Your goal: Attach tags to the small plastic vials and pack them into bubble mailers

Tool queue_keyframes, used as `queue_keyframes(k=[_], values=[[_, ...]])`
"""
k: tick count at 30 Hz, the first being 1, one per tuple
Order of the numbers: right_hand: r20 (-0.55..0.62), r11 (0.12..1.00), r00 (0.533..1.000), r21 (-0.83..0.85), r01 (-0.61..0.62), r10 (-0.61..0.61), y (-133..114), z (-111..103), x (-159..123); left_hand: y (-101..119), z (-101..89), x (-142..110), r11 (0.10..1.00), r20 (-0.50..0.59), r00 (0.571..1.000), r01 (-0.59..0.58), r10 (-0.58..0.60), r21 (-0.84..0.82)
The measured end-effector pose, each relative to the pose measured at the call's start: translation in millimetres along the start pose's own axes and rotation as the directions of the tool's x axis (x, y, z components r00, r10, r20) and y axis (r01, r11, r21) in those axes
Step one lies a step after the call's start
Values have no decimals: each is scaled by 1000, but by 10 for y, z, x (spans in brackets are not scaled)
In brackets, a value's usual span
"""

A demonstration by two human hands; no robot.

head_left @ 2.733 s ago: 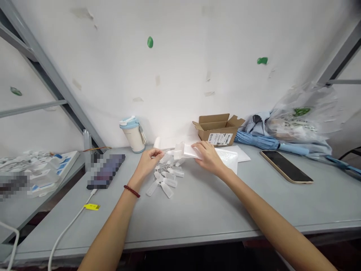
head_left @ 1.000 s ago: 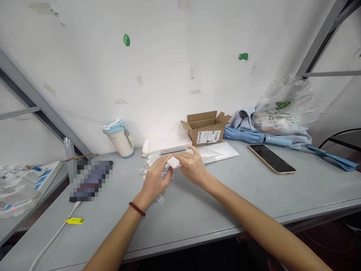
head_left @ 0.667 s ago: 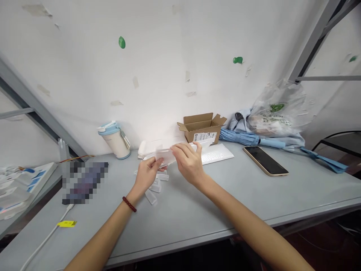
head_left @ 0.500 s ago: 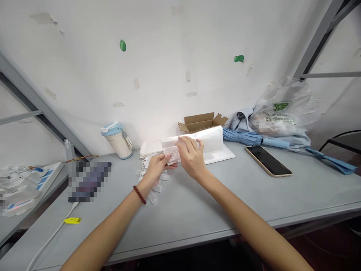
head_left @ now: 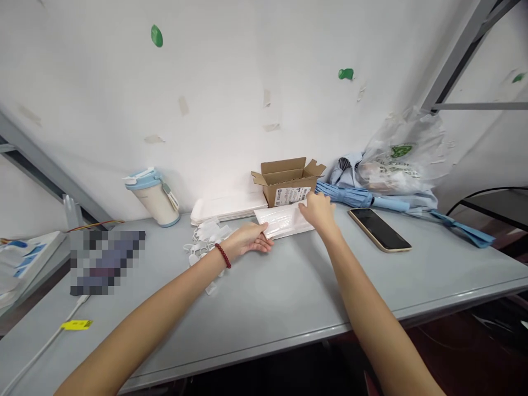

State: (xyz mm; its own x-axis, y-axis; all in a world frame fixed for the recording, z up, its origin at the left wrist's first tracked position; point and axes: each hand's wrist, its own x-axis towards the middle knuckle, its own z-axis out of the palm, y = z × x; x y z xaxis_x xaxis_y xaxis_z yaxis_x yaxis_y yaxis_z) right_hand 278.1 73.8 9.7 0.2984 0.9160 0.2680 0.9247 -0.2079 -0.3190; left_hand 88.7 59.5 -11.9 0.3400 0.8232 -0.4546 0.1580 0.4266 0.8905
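My left hand (head_left: pixel 252 240) pinches the near-left corner of a flat, glossy white plastic mailer (head_left: pixel 284 220), thumb on top and the other fingers beneath. At its right end my right hand (head_left: pixel 320 213) is closed on the edge, its fingertips partly hidden. What lies inside the mailer cannot be made out. Beside my left wrist several small translucent plastic pieces with white loops (head_left: pixel 206 234) lie in a heap. A stack of flat white envelopes or sheets (head_left: pixel 229 206) sits behind them. Just behind the mailer stands an open cardboard box (head_left: pixel 284 184) with a printed label.
A cream and blue tumbler (head_left: pixel 153 199) stands at the left against the wall. Left of my arm lies a blurred dark object (head_left: pixel 113 261) with a white cable (head_left: pixel 49 335). To the right are a phone (head_left: pixel 379 230), a folded blue umbrella (head_left: pixel 355 195) and a plastic bag (head_left: pixel 406 157).
The raised flap of the mailer is now folded down flat. My right hand has moved right to its far end, and my left hand has shifted right. The camera view has turned slightly.
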Motion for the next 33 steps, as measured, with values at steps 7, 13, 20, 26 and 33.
queue_keyframes(k=[7, 13, 20, 26, 33], values=[[176, 957, 948, 65, -282, 267, 290, 133, 186, 12, -22, 83, 957, -138, 988, -19, 61, 290], [220, 910, 906, 129, -395, 362, 327, 191, 244, 26, 11, 103, 906, -191, 972, -45, 137, 420], [236, 914, 927, 215, -344, 293, 355, 264, 319, 59, -53, 81, 941, -195, 977, -15, 86, 339], [179, 934, 946, 189, -303, 270, 287, 288, 257, 81, -130, 106, 877, -201, 976, 20, 88, 479], [-88, 865, 861, -6, 502, -501, -229, 432, -115, 353, -505, 224, 277, -247, 737, 85, 629, 957]])
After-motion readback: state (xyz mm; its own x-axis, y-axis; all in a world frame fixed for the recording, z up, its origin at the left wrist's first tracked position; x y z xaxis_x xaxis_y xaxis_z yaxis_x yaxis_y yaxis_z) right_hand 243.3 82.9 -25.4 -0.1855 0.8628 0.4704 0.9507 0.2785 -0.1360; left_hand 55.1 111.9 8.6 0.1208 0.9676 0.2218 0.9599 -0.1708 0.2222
